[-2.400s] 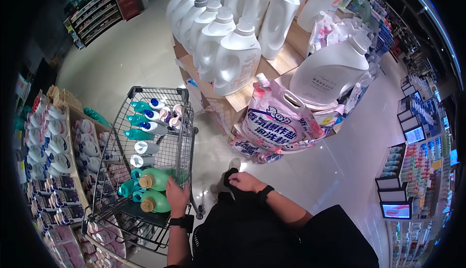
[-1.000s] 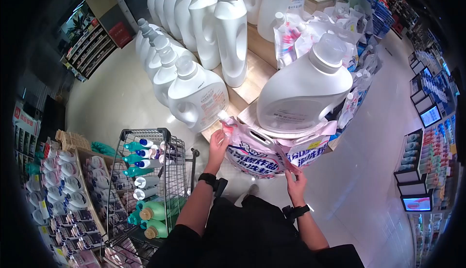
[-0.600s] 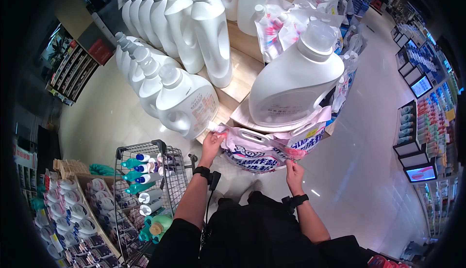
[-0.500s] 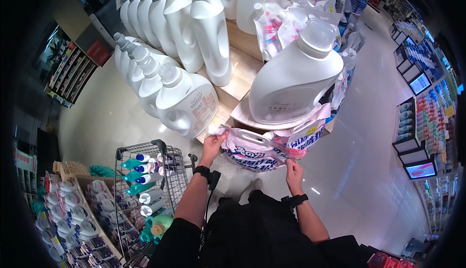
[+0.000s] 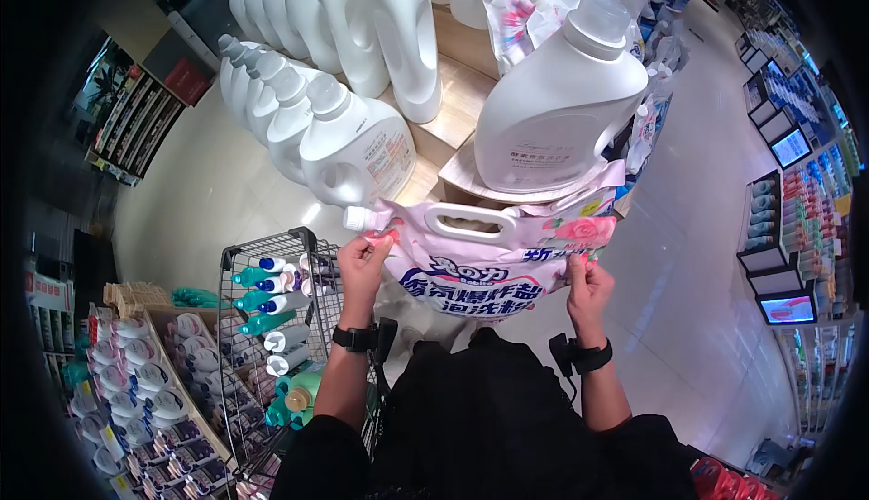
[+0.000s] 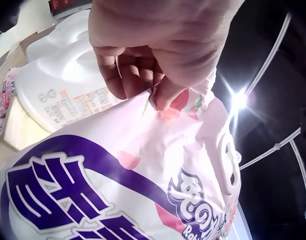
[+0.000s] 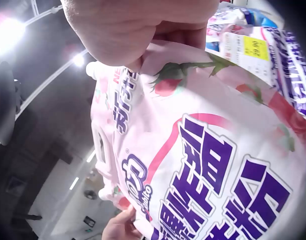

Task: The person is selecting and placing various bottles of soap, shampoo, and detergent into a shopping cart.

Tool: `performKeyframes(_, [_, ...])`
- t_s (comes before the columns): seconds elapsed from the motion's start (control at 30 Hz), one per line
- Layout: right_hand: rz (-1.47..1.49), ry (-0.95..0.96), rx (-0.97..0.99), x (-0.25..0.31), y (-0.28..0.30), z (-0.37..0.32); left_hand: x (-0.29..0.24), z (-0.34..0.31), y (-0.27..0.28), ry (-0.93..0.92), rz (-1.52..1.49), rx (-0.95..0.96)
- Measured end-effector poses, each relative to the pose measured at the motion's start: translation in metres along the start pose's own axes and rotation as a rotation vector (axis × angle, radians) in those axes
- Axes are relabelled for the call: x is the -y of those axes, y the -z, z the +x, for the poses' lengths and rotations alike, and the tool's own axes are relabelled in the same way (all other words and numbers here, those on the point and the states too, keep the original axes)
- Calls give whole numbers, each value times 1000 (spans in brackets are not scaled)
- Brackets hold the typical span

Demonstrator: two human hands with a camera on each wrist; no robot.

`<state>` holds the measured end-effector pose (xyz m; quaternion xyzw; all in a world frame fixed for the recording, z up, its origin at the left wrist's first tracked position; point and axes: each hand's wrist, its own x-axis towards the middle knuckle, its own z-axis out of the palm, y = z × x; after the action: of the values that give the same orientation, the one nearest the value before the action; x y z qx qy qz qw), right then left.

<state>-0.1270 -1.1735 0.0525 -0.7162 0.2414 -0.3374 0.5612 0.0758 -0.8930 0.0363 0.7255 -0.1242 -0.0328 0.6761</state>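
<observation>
Between both hands hangs a pink and white pouch of washing powder (image 5: 480, 269) with purple lettering, a white spout and a handle slot along its top. My left hand (image 5: 360, 269) pinches its upper left corner just below the spout. At the upper right edge, by a printed rose, my right hand (image 5: 588, 287) pinches the film. In the left wrist view, the left thumb and curled fingers (image 6: 165, 92) grip a fold of the pouch. The right wrist view shows the right hand (image 7: 143, 30) over the pouch's edge, its fingertips partly hidden.
A wooden display stand (image 5: 453, 124) ahead bears several white detergent jugs, the nearest one a large jug (image 5: 561, 102) behind the pouch. A wire shopping cart (image 5: 272, 256) with bottles stands at my left, beside a shelf of packs (image 5: 136, 364). Shelves with lit screens (image 5: 787, 310) line the right.
First the left hand was at the cart; then both hands went to the pouch on the stand and took hold of its corners. The pouch has since come up and closer to me.
</observation>
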Motion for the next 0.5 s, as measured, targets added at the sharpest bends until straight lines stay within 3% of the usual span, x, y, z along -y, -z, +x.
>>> performKeyframes(0.1, [83, 99, -1, 94, 10, 41, -106, 6, 13, -99, -30, -40])
performKeyframes(0.37, [239, 210, 203, 138, 4, 99, -147, -12, 12, -293, -93, -283])
performKeyframes(0.43, [253, 214, 302, 136, 11, 109, -158, -10, 7, -255, -97, -342])
performKeyframes(0.5, [294, 192, 279, 138, 5, 112, -157, -9, 13, -252, -69, -346])
